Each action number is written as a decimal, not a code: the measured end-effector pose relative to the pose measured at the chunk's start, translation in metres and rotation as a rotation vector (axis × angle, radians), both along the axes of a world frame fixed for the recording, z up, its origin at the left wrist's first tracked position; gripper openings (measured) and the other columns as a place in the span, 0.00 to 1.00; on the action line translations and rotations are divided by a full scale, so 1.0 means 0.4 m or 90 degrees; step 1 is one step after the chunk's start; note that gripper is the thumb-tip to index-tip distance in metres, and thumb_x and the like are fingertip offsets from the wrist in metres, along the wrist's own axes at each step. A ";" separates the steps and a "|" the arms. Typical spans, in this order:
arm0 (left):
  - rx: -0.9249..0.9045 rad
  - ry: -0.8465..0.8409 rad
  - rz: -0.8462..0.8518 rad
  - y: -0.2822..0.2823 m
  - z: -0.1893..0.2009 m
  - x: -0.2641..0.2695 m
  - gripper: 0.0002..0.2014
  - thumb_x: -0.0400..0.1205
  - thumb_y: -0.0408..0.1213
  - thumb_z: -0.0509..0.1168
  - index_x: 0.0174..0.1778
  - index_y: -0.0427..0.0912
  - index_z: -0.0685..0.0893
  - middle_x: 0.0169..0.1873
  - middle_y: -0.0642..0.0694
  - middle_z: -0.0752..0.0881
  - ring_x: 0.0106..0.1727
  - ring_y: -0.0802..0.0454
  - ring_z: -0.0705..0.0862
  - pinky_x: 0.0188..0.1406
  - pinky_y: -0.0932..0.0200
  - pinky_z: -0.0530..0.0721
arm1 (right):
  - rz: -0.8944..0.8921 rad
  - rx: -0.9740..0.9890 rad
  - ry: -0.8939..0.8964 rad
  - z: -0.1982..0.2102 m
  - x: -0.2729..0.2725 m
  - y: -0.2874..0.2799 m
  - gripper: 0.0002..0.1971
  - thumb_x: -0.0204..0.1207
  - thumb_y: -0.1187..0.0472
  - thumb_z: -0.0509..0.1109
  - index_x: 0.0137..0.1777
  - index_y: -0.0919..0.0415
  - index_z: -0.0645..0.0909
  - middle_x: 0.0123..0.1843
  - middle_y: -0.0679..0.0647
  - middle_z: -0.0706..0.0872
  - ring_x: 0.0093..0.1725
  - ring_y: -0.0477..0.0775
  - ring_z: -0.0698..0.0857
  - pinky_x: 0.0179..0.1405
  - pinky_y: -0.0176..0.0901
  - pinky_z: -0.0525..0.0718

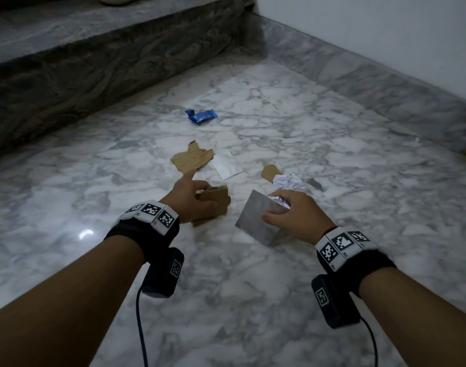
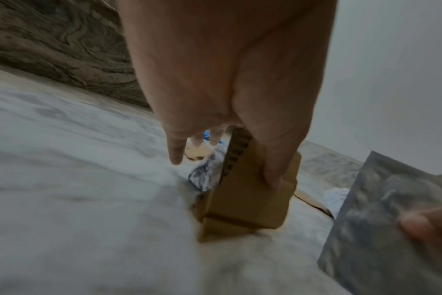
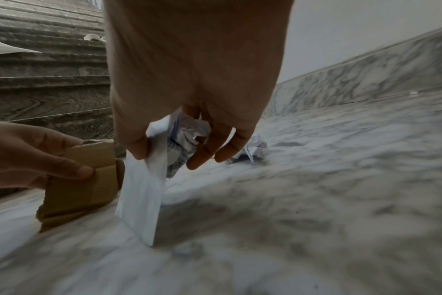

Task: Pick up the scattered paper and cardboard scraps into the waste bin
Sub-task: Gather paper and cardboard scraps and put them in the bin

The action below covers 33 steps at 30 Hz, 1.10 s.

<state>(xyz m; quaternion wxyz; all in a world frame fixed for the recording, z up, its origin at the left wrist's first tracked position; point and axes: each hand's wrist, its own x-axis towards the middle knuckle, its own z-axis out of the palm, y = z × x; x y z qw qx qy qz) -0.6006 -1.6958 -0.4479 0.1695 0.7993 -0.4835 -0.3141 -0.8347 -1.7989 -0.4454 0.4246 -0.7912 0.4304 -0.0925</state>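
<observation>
A person's left hand [image 1: 192,200] is gripping a cardboard scrap [image 1: 216,201] while the right hand [image 1: 292,213] is pinching a paper sheet [image 1: 253,215]; more scraps [image 1: 193,160] are littering the marble floor [image 1: 332,160] toward its stair edge, no bin visible.

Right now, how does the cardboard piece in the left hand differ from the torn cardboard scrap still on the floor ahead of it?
The held cardboard piece is pinched by the left hand and hangs edge-down; the torn cardboard scrap lies flat on the marble floor, untouched. The held cardboard piece shows a fold crease, while the torn cardboard scrap has ragged, jagged edges and partly overlaps a white paper sheet. Both are brown corrugated cardboard.
</observation>
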 end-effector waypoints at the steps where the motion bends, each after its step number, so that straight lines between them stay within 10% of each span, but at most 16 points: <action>1: -0.004 -0.001 -0.003 -0.002 -0.003 -0.004 0.14 0.77 0.43 0.71 0.57 0.44 0.83 0.78 0.41 0.63 0.75 0.42 0.70 0.64 0.59 0.73 | -0.003 0.002 0.000 -0.002 -0.003 -0.002 0.13 0.66 0.58 0.78 0.52 0.53 0.87 0.48 0.45 0.91 0.49 0.42 0.88 0.50 0.40 0.84; 6: -0.089 0.026 0.033 0.005 -0.022 -0.019 0.08 0.76 0.38 0.71 0.45 0.48 0.78 0.46 0.45 0.81 0.47 0.45 0.81 0.38 0.61 0.72 | -0.014 0.007 0.007 -0.017 -0.009 -0.004 0.21 0.65 0.53 0.77 0.60 0.51 0.85 0.55 0.43 0.88 0.54 0.39 0.86 0.53 0.34 0.82; 14: -0.123 0.058 0.089 0.019 -0.027 -0.036 0.26 0.73 0.35 0.72 0.67 0.51 0.75 0.49 0.47 0.84 0.48 0.47 0.83 0.48 0.61 0.76 | -0.030 -0.012 0.006 0.002 -0.019 -0.008 0.25 0.67 0.56 0.79 0.66 0.54 0.82 0.58 0.45 0.87 0.53 0.39 0.84 0.47 0.24 0.76; 20: -0.128 0.083 0.095 0.006 -0.028 -0.040 0.30 0.73 0.35 0.73 0.69 0.57 0.72 0.52 0.44 0.83 0.48 0.45 0.85 0.47 0.55 0.82 | -0.053 -0.070 0.021 0.041 -0.052 -0.074 0.37 0.67 0.53 0.81 0.76 0.56 0.73 0.70 0.52 0.81 0.67 0.48 0.79 0.58 0.36 0.74; 26: -0.169 0.166 0.133 -0.017 -0.029 -0.033 0.29 0.73 0.34 0.73 0.66 0.62 0.73 0.52 0.43 0.83 0.48 0.44 0.86 0.42 0.54 0.87 | -0.009 -0.095 0.036 0.033 -0.018 -0.142 0.24 0.63 0.54 0.83 0.60 0.55 0.87 0.58 0.48 0.85 0.61 0.49 0.83 0.55 0.40 0.80; 31: -0.173 0.172 0.137 -0.021 -0.053 -0.040 0.31 0.73 0.34 0.73 0.68 0.62 0.71 0.52 0.45 0.82 0.47 0.46 0.85 0.42 0.57 0.84 | 0.052 -0.060 0.119 0.008 0.020 -0.181 0.32 0.64 0.50 0.83 0.67 0.61 0.83 0.82 0.50 0.63 0.79 0.50 0.66 0.69 0.38 0.68; 33: -0.163 0.156 0.135 -0.018 -0.061 -0.042 0.30 0.74 0.35 0.73 0.69 0.61 0.72 0.50 0.46 0.83 0.48 0.47 0.85 0.45 0.57 0.82 | 0.080 -0.053 0.156 0.001 0.032 -0.179 0.32 0.66 0.49 0.82 0.68 0.62 0.81 0.80 0.55 0.71 0.77 0.54 0.72 0.73 0.44 0.71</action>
